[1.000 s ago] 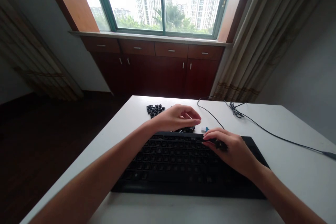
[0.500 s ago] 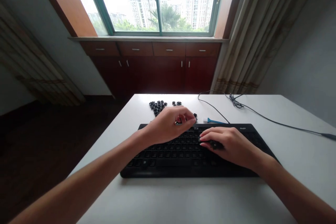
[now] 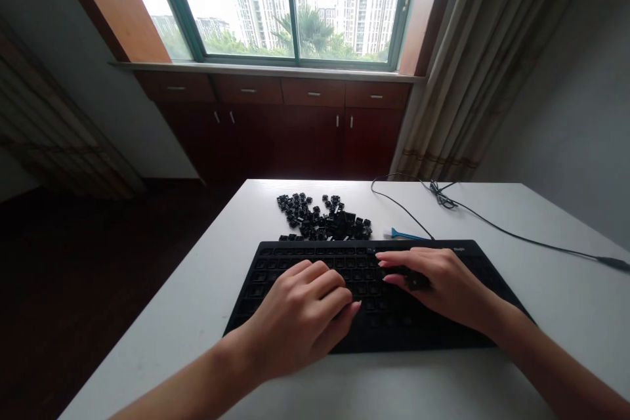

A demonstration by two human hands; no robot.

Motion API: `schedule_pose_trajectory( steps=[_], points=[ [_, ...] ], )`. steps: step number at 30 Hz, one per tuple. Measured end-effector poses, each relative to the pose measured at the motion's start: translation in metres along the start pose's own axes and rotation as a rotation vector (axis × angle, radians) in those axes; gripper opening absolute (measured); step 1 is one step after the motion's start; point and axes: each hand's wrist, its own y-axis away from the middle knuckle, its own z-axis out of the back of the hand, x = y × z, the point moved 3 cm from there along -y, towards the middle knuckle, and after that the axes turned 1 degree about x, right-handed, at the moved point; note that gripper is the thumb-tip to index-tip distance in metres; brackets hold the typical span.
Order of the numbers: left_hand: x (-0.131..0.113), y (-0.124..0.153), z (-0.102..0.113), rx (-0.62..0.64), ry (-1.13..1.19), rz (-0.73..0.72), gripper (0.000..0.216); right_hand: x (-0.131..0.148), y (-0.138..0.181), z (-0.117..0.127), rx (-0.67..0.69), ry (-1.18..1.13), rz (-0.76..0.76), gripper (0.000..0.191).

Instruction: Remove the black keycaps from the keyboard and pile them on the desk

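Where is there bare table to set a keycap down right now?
Bare table lies left of the keyboard, along the near edge before it, and right of it up to the cable. Crowded: the strip behind the keyboard, taken by the keycap pile and blue tool. The left hand and right hand cover the keyboard's middle.

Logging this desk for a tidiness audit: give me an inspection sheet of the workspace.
Surface: white table, carrying everything listed.
Job's things: black keyboard flat on the table; pile of loose black keycaps just behind it.
Clutter: blue tool lying behind the keyboard, right of the pile.
Hands: left hand curled on the near keys, hold unclear; right hand pinching a small dark piece over the keys.
Cables: black cable trailing across the table's far right.
Surroundings: window, wooden cabinets, curtain.
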Motion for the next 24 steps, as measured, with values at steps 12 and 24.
schedule_pose_trajectory(
  steps=[12, 24],
  points=[
    [-0.003, 0.002, -0.003, 0.021, 0.035, -0.01, 0.01, 0.006, -0.002, -0.006, -0.029, 0.082, -0.038, 0.018],
    [-0.003, 0.004, -0.005, 0.028, 0.071, -0.009, 0.007, -0.012, 0.006, 0.039, -0.447, 0.157, -0.185, 0.012]
  ],
)
